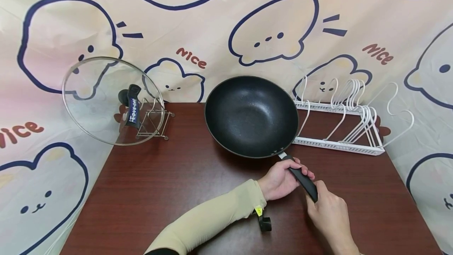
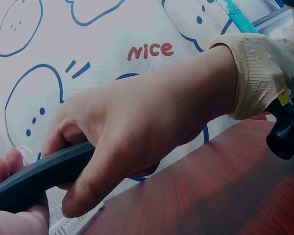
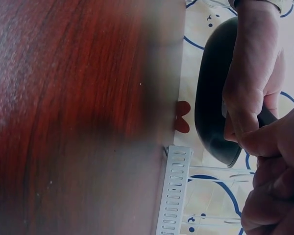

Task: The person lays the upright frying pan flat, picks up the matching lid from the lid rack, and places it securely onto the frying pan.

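A black wok (image 1: 251, 117) is held up over the brown table, its dark inside facing me in the head view. My left hand (image 1: 283, 180) holds its black handle (image 1: 303, 179) near the pan end, with the thumb across the top and fingers showing beyond the far side. At the handle's rear end, my right hand (image 1: 330, 211) grips with curled fingers; the left wrist view shows this right hand (image 2: 132, 127) wrapped round the handle. From the right wrist view, the wok (image 3: 215, 98) is seen from the side, partly hidden behind my left hand (image 3: 250, 83).
At the back left, a glass lid (image 1: 102, 121) with a black knob stands tilted in a small wire rack (image 1: 155, 129). A white rack (image 1: 339, 146) with several upright loops sits at the back right, close beside the wok. A printed cloth (image 1: 219, 42) backs the table (image 1: 170, 176).
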The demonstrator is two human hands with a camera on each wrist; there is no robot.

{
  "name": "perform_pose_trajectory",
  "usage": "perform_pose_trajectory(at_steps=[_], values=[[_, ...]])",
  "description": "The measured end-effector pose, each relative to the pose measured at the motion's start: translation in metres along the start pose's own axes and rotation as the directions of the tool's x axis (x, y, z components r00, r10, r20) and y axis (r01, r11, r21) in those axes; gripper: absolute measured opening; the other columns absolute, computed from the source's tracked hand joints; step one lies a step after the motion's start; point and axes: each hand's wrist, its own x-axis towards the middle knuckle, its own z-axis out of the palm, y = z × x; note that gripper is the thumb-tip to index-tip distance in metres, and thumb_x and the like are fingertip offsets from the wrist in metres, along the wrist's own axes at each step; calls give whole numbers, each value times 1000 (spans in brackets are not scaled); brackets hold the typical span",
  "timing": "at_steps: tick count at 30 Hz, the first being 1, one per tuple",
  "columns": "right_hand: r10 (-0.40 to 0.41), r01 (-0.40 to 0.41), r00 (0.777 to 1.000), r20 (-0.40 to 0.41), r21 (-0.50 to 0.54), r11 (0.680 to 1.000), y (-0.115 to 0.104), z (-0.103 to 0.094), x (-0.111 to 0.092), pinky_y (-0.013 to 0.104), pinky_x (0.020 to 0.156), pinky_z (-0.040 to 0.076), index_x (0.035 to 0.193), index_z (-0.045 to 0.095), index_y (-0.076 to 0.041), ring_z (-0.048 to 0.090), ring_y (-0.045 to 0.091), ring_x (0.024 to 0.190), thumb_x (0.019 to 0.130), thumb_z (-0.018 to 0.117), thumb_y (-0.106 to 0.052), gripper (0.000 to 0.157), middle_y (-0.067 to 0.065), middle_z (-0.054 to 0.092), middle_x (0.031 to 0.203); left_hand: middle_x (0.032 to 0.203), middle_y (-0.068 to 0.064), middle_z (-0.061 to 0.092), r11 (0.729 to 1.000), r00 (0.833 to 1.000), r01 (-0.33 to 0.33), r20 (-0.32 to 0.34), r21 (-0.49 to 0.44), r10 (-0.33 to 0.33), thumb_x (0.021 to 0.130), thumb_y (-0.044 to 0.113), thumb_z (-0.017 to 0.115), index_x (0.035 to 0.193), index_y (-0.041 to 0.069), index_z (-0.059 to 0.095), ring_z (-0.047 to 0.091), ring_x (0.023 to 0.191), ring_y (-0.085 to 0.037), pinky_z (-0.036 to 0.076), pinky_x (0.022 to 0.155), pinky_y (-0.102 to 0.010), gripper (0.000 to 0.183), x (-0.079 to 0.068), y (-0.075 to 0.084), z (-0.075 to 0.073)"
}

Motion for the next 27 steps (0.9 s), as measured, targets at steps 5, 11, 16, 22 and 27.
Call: perform_pose_trajectory(at_steps=[5,11,16,22,27], values=[[4,-4,1000,0,-2,1000,0,1,0,38,39,32,91,60,0,42,16,40,72,78,2,26,0,50,51,80,0,57,1000,1000,-1,-3,5,1,96,6,40,91,18,47,67,92,-19,36,122,-50,15,1,-1,0],[8,-8,1000,10,-4,1000,0,1,1,38,39,32,90,59,-1,43,17,40,73,78,2,25,0,50,51,79,0,57,1000,1000,-13,-4,14,13,96,6,39,90,17,46,67,91,-19,37,122,-50,15,2,-3,-3],[3,-3,1000,14,-5,1000,0,2,1,38,39,32,90,59,-1,43,18,39,73,78,2,25,1,51,52,77,1,56,1000,1000,-22,-10,17,22,95,6,39,89,17,46,67,89,-18,40,119,-49,15,4,-5,-6],[-6,6,1000,6,-8,1000,1,3,2,37,38,32,90,59,0,41,16,39,73,77,3,25,1,50,51,79,0,57,1000,1000,-1,-29,-9,1,96,7,40,91,17,46,68,91,-19,38,121,-49,12,7,-5,-7],[2,-1,1000,18,-13,1000,1,4,2,38,39,32,90,59,0,40,17,40,73,77,2,25,1,50,52,79,0,57,1000,999,4,-33,-14,-4,96,7,39,92,16,45,68,91,-19,37,122,-49,12,7,-4,-8]])
